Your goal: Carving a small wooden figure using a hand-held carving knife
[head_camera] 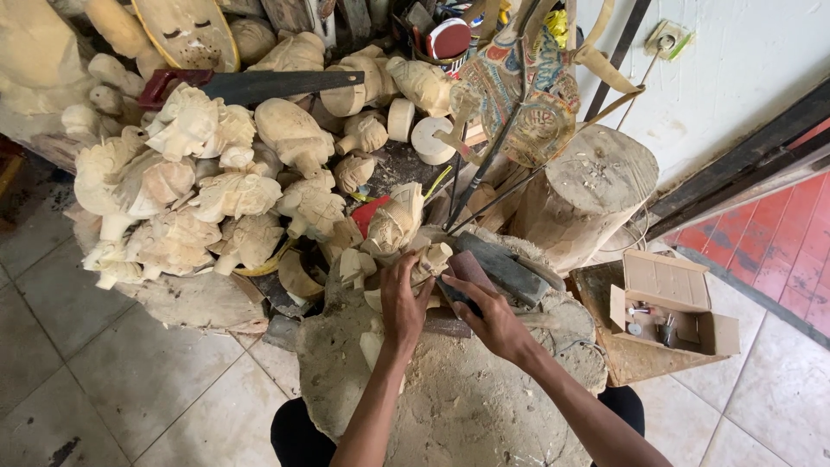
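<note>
My left hand (403,298) grips a small pale carved wooden piece (431,259) and holds it down on a dusty, chip-covered wooden work block (450,398). My right hand (489,313) is closed on a tool with a dark reddish-brown handle (468,271), pressed against the carving from the right. A grey sharpening stone (504,269) lies just beyond my right hand. Another unfinished carved head (396,220) stands just behind the piece I hold.
A heap of pale carved wooden heads (216,173) fills the left and back. A hand saw (259,85) lies on top of them. A log stump (588,195) stands at right, an open cardboard box (670,303) with small bits beside it. A painted flat puppet (523,91) leans behind.
</note>
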